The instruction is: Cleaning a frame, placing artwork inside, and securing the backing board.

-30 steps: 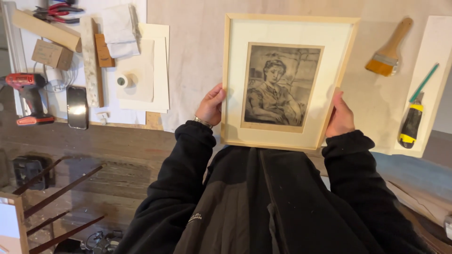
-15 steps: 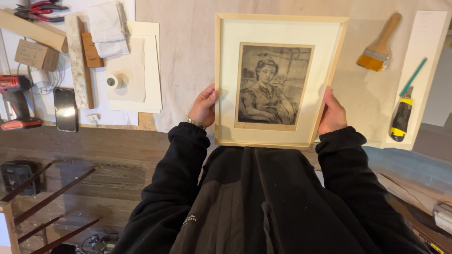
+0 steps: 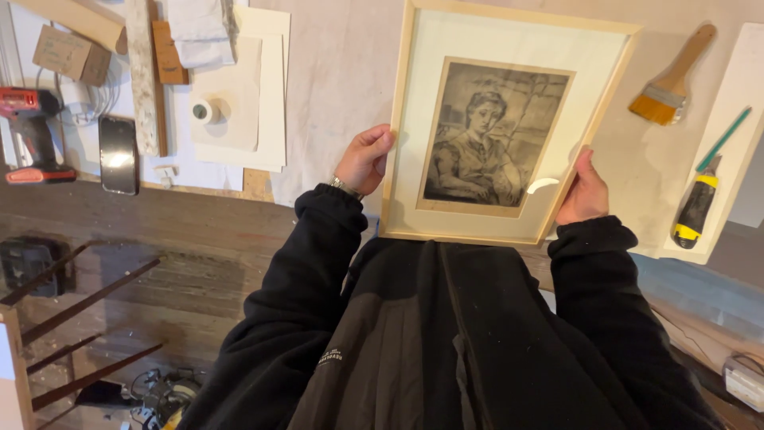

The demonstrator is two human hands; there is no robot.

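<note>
— Hands first: where are they?

— Left hand (image 3: 364,159) and right hand (image 3: 583,191) grip opposite side edges of the framed portrait print (image 3: 497,127), fingers clamped on the pale wood, holding it above the counter (image 3: 342,72) close to the chest.

— Anything around it?

— Right of it lie a paintbrush (image 3: 668,80) and a yellow-and-black utility knife (image 3: 696,211). Left of it sit a tape roll (image 3: 204,111) on card sheets, a phone (image 3: 118,155), a red drill (image 3: 32,135) and a cardboard box (image 3: 70,54).

— Anything blocking?

— Black sleeves cover the counter's near edge.
</note>
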